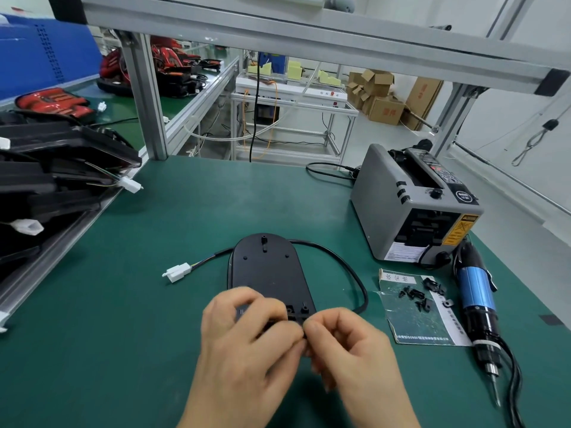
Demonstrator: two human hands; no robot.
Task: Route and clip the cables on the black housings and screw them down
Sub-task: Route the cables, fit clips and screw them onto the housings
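Note:
A black oval housing (pixel 268 267) lies flat on the green mat in front of me. Its black cable (pixel 341 257) loops out to the right and back around the far end, ending in a white connector (pixel 176 272) on the left. My left hand (pixel 247 344) and my right hand (pixel 349 350) meet over the housing's near end, fingertips pinching a small black part, likely a cable clip, against the housing edge. The near end of the housing is hidden under my hands. Several black clips (pixel 423 293) lie on a paper sheet (pixel 417 319) to the right.
A blue electric screwdriver (pixel 477 299) lies at the right, tip toward me. A grey tape dispenser (pixel 411 205) stands behind it. A stack of black housings (pixel 55 180) with white connectors fills the left shelf. An aluminium frame post (pixel 148 100) rises at the back left.

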